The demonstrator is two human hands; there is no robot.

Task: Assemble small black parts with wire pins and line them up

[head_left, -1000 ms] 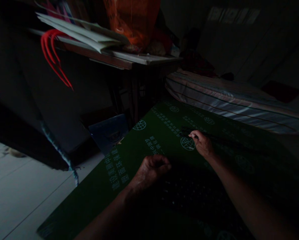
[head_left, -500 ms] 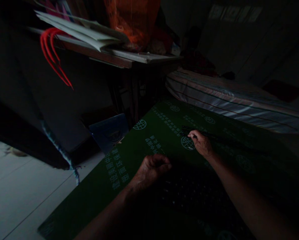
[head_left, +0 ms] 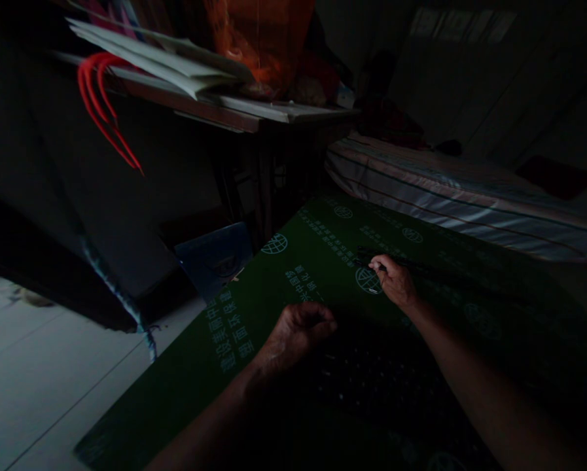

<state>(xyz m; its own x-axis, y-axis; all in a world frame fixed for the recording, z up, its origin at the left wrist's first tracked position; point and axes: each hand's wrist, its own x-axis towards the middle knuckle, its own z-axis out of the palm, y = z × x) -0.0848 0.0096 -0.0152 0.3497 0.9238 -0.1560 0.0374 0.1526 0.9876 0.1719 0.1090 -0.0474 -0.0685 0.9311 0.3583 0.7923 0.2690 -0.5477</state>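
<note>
On a green board printed with pale globes and characters lies a very dark object with rows of small pale marks, like a black keyboard. My left hand is at its far left edge, fingers curled round and thumb close to them; what is between them is lost in shadow. Farther forward, my right hand pinches thumb and finger together over the board. Thin dark strands lie right by these fingertips and run off to the right. The dimness hides what the pinch holds.
A cluttered table stands at the far left, bearing papers, an orange bag and hanging red cords. A striped mattress lies behind the board. A blue bag stands below the board's left edge.
</note>
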